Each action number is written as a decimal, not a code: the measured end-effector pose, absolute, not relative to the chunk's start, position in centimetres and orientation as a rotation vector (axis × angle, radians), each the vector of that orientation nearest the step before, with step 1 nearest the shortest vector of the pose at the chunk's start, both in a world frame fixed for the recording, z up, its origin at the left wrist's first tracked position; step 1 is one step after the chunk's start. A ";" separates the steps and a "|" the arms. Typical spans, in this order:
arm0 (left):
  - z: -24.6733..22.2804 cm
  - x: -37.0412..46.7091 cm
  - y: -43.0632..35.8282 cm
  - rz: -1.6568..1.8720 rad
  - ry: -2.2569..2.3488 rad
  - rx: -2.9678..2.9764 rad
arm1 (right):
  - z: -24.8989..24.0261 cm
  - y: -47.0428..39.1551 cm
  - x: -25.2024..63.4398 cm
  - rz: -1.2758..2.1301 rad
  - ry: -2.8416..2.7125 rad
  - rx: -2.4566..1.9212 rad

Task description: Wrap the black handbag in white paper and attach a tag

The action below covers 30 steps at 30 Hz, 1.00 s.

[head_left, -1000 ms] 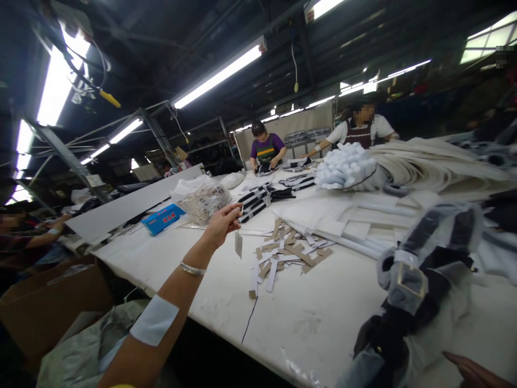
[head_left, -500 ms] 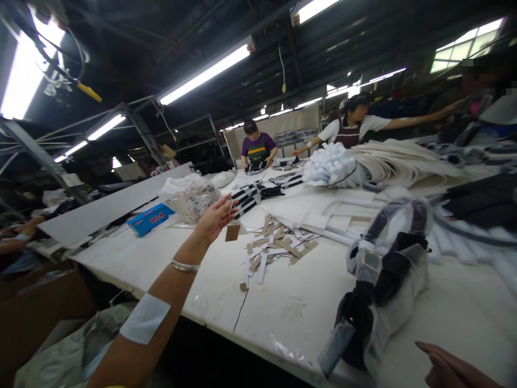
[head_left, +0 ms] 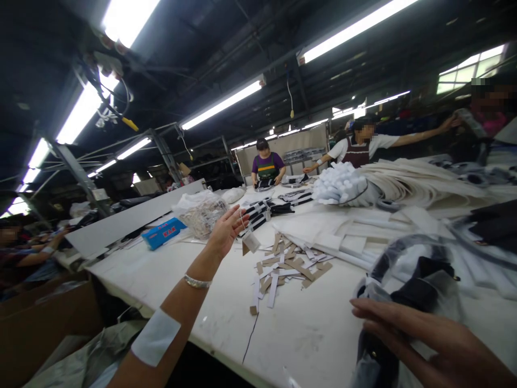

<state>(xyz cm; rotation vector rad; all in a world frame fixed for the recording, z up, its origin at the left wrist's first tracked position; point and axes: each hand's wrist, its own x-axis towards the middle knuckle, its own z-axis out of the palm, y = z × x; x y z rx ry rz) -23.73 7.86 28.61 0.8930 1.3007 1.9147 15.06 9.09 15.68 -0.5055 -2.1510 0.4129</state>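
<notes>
My left hand is stretched out over the white table, fingers loosely spread. A small paper hang tag dangles from them on a thin string. Just right of it lies a scatter of brown and white card strips. My right hand is at the lower right, fingers extended and flat. It sits at the near end of a black bag wrapped in clear plastic; whether it touches the wrap I cannot tell.
A clear bag of tags and a blue box lie beyond my left hand. Black straps, white foam pieces and stacked cream sheets fill the far side. Two people work at the far end; another sits at the left.
My right hand has come up from the bottom corner onto the near end of the wrapped bag. The tag swung on its string under my left hand, whose fingers spread wider. The camera shifted.
</notes>
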 end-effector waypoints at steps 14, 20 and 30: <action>33.2 -19.6 6.4 1.951 1.163 1.002 | 25.7 17.1 -2.8 1.285 -2.230 -0.393; 34.4 -18.2 6.0 1.928 1.124 1.070 | 25.6 17.2 -5.8 1.712 -2.149 -0.147; 34.3 -19.2 4.7 1.935 1.154 1.089 | 25.8 15.8 -5.8 1.999 -1.931 -0.193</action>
